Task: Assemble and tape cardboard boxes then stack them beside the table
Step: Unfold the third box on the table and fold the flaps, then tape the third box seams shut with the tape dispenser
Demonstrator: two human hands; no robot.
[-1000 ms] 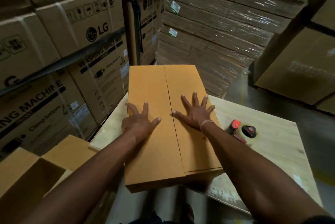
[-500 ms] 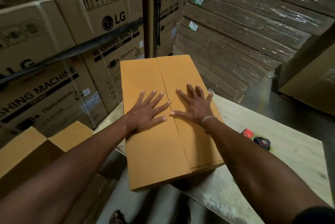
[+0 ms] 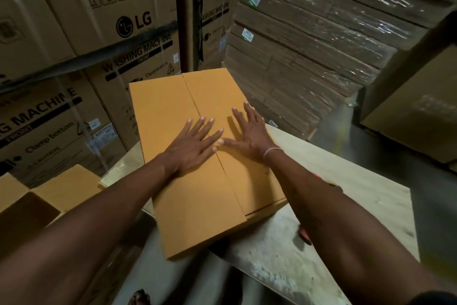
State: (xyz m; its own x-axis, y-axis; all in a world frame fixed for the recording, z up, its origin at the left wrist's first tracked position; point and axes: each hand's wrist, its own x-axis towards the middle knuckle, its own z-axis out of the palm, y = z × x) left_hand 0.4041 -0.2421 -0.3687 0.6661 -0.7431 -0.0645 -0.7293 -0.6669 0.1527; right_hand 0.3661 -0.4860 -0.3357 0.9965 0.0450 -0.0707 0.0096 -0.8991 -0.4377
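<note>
Both hands, left hand [image 3: 191,147] and right hand [image 3: 249,135], lie spread flat, pressing shut the flaps of an orange-brown rectangular cardboard box [image 3: 197,156] on the pale wooden desk [image 3: 358,193] (seam untaped), so taping likely follows.

Head view — looking forward and down
Sitting close above the cardboard box [image 3: 197,168] on the table [image 3: 358,196] — facing stacked cartons [image 3: 123,20].

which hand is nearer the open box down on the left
Left. The left hand lies flat on the closed box, on the side toward the open box; the right hand lies past the seam, farther away.
</note>
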